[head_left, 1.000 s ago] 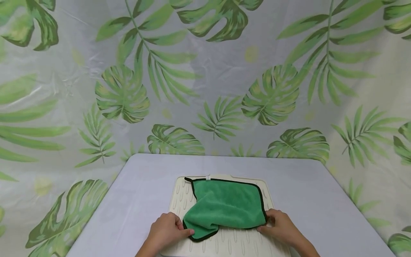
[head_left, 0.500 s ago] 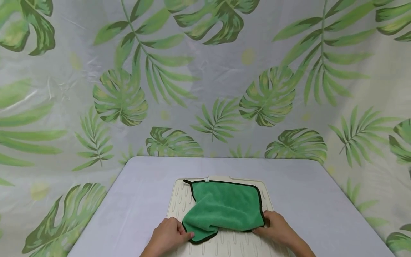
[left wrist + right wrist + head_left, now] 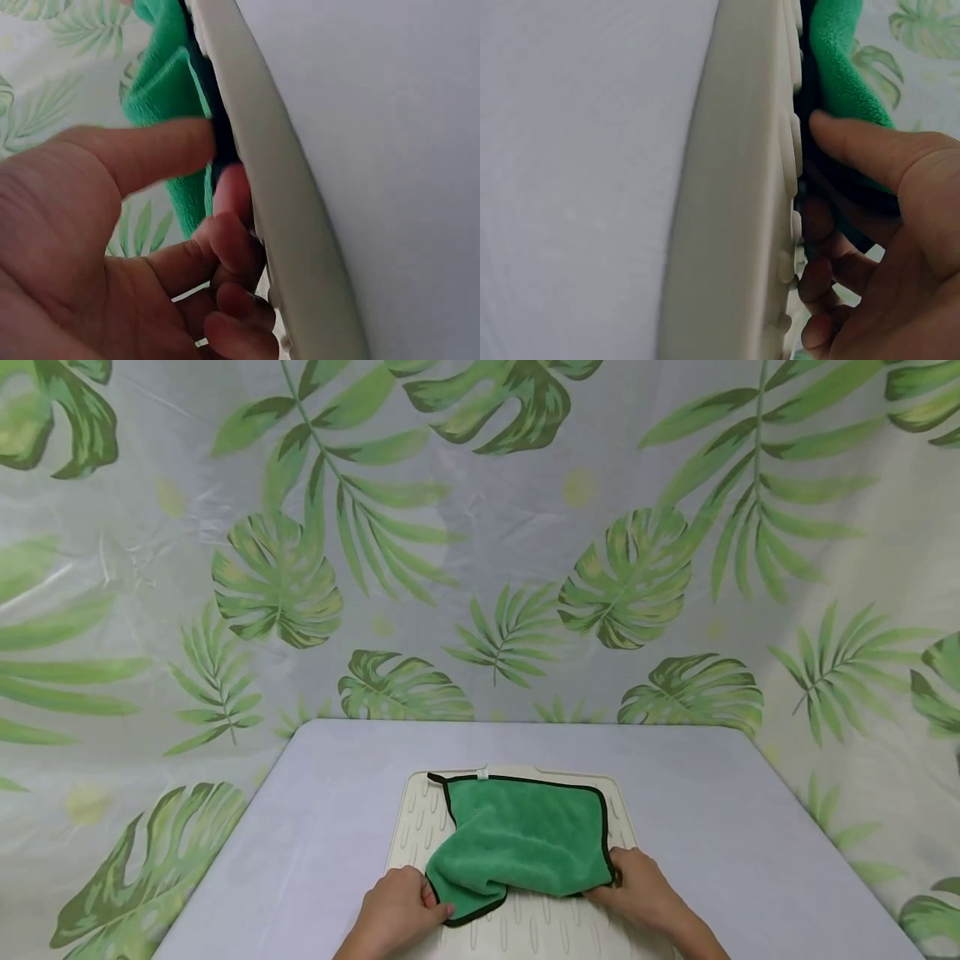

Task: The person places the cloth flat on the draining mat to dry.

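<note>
A green cloth [image 3: 525, 835] with a black border lies rumpled on a cream ribbed mat [image 3: 555, 935]. The left hand [image 3: 397, 910] pinches its lower left corner between thumb and fingers; in the left wrist view that hand [image 3: 112, 225] has its thumb on the dark edge of the cloth [image 3: 161, 90]. At the cloth's lower right corner the right hand [image 3: 641, 893] grips the border. The right wrist view has this hand [image 3: 900, 217] beside the mat's side [image 3: 727, 195], thumb against the dark edge, fingers curled under the cloth [image 3: 847, 75].
The mat rests on a table with a pale cover [image 3: 330, 802]. Behind and at both sides hangs a whitish curtain [image 3: 480, 552] printed with green leaves. A small white tag [image 3: 482, 774] sits on the cloth's far edge.
The right hand has shifted slightly left with the cloth's lower right corner. The left hand still holds its corner, almost unmoved, and the head view has shifted slightly.
</note>
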The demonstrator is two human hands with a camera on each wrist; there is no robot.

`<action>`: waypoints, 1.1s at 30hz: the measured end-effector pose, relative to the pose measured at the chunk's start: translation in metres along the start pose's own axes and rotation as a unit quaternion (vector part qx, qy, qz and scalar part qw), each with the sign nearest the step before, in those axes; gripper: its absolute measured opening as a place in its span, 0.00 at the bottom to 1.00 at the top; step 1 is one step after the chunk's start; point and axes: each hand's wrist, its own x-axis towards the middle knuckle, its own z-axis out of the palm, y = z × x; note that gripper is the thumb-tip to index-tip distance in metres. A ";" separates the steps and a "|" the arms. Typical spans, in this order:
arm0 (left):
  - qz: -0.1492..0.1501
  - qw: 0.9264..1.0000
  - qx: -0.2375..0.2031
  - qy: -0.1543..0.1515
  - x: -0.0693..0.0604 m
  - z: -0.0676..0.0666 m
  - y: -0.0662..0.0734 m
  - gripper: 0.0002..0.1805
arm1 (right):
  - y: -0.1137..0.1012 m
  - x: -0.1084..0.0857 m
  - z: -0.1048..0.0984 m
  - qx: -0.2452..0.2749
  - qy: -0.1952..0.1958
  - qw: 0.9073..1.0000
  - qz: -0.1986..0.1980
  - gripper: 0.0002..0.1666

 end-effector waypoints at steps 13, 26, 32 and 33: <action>-0.012 0.996 -0.083 -0.032 -0.003 -0.016 -0.017 0.21 | 0.010 -0.017 -0.019 0.083 -0.048 0.993 0.062 0.14; 0.000 0.986 -0.127 -0.110 -0.007 -0.038 -0.032 0.22 | 0.020 -0.032 -0.046 0.120 -0.164 0.979 0.016 0.21; 0.024 0.976 -0.157 -0.147 -0.007 -0.044 -0.037 0.26 | 0.020 -0.035 -0.053 0.144 -0.183 0.972 0.026 0.25; 0.022 0.976 -0.159 -0.150 -0.008 -0.043 -0.038 0.26 | 0.020 -0.036 -0.054 0.145 -0.184 0.972 0.027 0.25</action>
